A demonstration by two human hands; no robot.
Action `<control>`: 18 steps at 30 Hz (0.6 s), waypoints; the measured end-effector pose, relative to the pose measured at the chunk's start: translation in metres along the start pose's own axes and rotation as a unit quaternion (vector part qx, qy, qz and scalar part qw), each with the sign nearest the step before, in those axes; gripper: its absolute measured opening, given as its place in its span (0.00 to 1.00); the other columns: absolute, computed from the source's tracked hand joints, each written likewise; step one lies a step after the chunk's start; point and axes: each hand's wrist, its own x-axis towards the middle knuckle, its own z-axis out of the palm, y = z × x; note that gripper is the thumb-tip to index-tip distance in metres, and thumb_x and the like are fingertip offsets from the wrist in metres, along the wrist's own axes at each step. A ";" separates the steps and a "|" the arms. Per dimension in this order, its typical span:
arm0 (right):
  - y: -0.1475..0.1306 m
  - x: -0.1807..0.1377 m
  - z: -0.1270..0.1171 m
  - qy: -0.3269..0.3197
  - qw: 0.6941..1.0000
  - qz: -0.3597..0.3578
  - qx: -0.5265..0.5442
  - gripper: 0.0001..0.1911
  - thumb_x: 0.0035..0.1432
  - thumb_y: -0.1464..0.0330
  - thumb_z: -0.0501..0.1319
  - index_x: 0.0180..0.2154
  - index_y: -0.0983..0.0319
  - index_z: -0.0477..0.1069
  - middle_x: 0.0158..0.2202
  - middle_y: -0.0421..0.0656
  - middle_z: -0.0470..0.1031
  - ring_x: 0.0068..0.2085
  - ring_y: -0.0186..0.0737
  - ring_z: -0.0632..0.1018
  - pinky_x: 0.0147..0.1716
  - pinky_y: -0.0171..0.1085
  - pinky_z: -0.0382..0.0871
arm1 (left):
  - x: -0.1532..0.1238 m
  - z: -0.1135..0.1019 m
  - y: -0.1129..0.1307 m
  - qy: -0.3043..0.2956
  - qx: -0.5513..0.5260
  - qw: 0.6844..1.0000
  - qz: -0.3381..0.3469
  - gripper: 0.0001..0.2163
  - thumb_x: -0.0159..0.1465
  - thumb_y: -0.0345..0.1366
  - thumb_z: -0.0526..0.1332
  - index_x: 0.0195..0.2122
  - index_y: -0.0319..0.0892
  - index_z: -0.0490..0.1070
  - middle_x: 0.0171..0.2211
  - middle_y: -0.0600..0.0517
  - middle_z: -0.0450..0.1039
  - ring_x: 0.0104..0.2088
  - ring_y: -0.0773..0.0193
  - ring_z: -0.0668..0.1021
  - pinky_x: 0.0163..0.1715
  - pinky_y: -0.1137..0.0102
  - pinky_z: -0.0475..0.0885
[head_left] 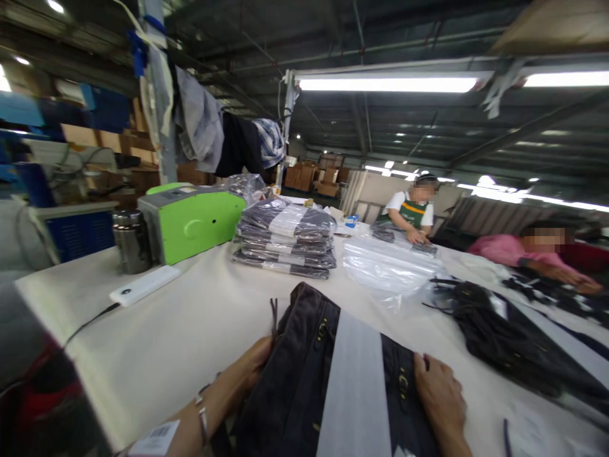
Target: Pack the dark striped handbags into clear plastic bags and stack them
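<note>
A folded black garment [297, 381] with yellow stitching and a light grey band [359, 381] down its middle lies in front of me on the pale table. My left hand [257, 362] is closed on its left edge, fingertips hidden by the cloth. On the opposite edge, my right hand [442, 397] grips the fabric with the thumb on top and fingers curled. A thin dark cord [274, 314] sticks up at the garment's upper left.
Bagged garments [285, 244] stand stacked ahead, with clear plastic bags [380, 266] beside them. More black garments [518, 343] lie right. A green machine [202, 222], metal flask [133, 241] and white corded device [145, 285] sit left. Two people [412, 212] work across the table.
</note>
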 end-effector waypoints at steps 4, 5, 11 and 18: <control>-0.006 -0.002 -0.001 0.019 0.999 -0.013 -0.025 0.27 0.67 0.57 0.45 0.58 0.62 0.68 0.57 0.51 0.70 0.53 0.56 0.74 0.53 0.49 0.68 | 0.017 0.004 0.005 -0.022 -0.014 0.999 -0.046 0.15 0.54 0.42 0.68 0.43 0.44 0.79 0.37 0.48 0.82 0.50 0.46 0.79 0.51 0.56 0.75; -0.006 -0.003 -0.001 0.024 0.999 -0.021 -0.035 0.26 0.67 0.58 0.45 0.57 0.61 0.68 0.57 0.50 0.70 0.52 0.55 0.74 0.53 0.48 0.68 | 0.024 0.008 0.008 -0.033 -0.020 0.997 -0.072 0.15 0.54 0.43 0.68 0.41 0.42 0.79 0.35 0.47 0.82 0.49 0.45 0.79 0.49 0.55 0.76; -0.006 -0.002 0.003 0.049 0.998 -0.014 -0.031 0.23 0.68 0.59 0.48 0.56 0.61 0.69 0.56 0.49 0.71 0.53 0.52 0.74 0.53 0.45 0.67 | 0.053 0.027 0.027 0.009 -0.051 0.987 -0.152 0.06 0.53 0.36 0.65 0.27 0.38 0.75 0.23 0.48 0.78 0.34 0.53 0.83 0.41 0.63 0.78; -0.006 0.000 0.002 0.062 0.998 0.001 -0.009 0.22 0.68 0.58 0.50 0.55 0.61 0.70 0.56 0.49 0.71 0.53 0.50 0.74 0.53 0.43 0.65 | 0.077 -0.013 0.027 0.068 0.459 0.879 0.112 0.13 0.56 0.41 0.61 0.39 0.41 0.75 0.36 0.45 0.81 0.44 0.45 0.80 0.46 0.58 0.74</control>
